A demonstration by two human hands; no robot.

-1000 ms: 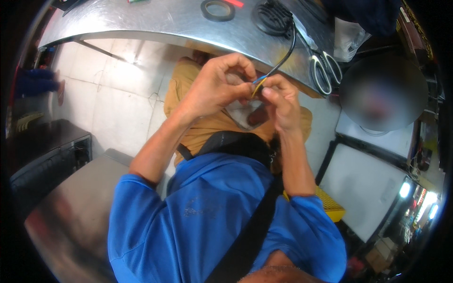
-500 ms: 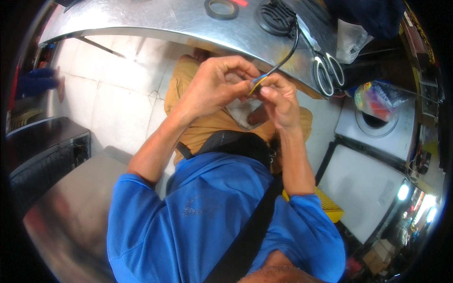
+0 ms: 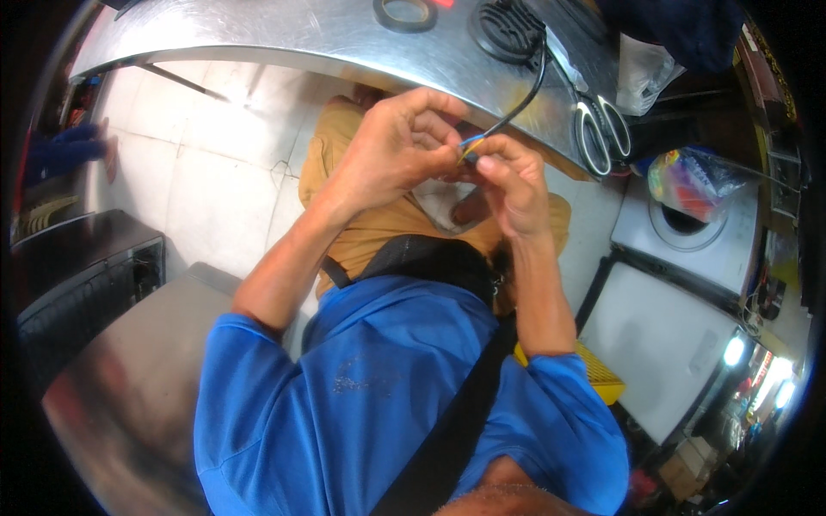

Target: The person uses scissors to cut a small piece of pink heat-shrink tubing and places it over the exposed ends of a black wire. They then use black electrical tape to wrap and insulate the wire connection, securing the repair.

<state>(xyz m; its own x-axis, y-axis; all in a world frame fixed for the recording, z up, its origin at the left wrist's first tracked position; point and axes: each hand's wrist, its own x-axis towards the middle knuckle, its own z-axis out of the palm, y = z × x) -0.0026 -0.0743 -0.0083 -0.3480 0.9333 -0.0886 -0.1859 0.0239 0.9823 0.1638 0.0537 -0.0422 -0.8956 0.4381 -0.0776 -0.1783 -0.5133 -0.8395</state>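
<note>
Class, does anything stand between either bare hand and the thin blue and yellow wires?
Nothing visible does: the bare left hand and bare right hand are both at the thin blue and yellow wires of the black cable. The white-handled scissors lie apart, on the shiny metal table.

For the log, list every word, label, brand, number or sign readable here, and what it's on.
No text can be read clearly.
Blue shirt: worn print, too blurred.
Colourful plastic bag: any lettering too blurred.
Red marking, far right: too small and blurred.
Black cable: no lettering discernible.
</note>
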